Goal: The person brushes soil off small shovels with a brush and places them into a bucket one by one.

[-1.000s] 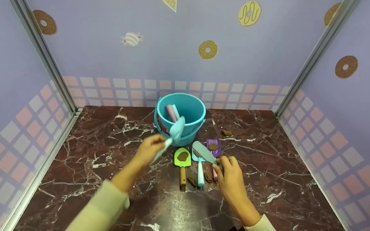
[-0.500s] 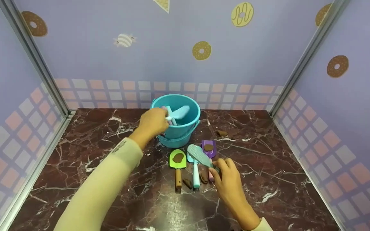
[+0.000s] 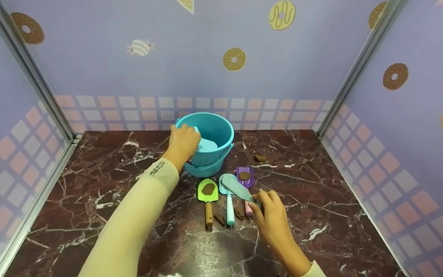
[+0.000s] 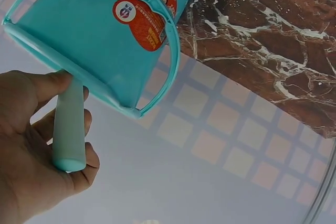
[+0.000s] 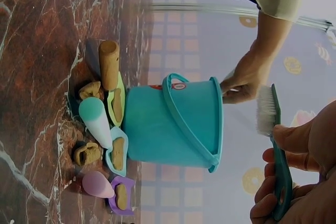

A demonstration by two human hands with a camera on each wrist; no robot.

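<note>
At the rim of the turquoise bucket (image 3: 217, 134), my left hand (image 3: 185, 140) holds a light blue toy shovel (image 3: 207, 145) by its pale handle (image 4: 69, 129), thumb on one side and fingers on the other. The shovel's blade is down inside the bucket, partly hidden by my hand. My right hand (image 3: 271, 209) grips a small green-handled brush (image 5: 269, 111) with white bristles. In the head view the brush overlaps a light blue shovel (image 3: 230, 211) and lies close to a purple shovel (image 3: 250, 181) with a pink handle. A green shovel (image 3: 213, 196) lies to their left.
Brown lumps rest on the shovel blades, and others, such as one lump (image 3: 260, 158) right of the bucket, lie on the dark marbled table (image 3: 306, 184). Patterned walls (image 3: 187, 69) enclose the back and both sides.
My left hand has carried the light blue shovel up and over the rim, and its blade has gone down into the bucket. My right hand still holds the brush in about the same place.
</note>
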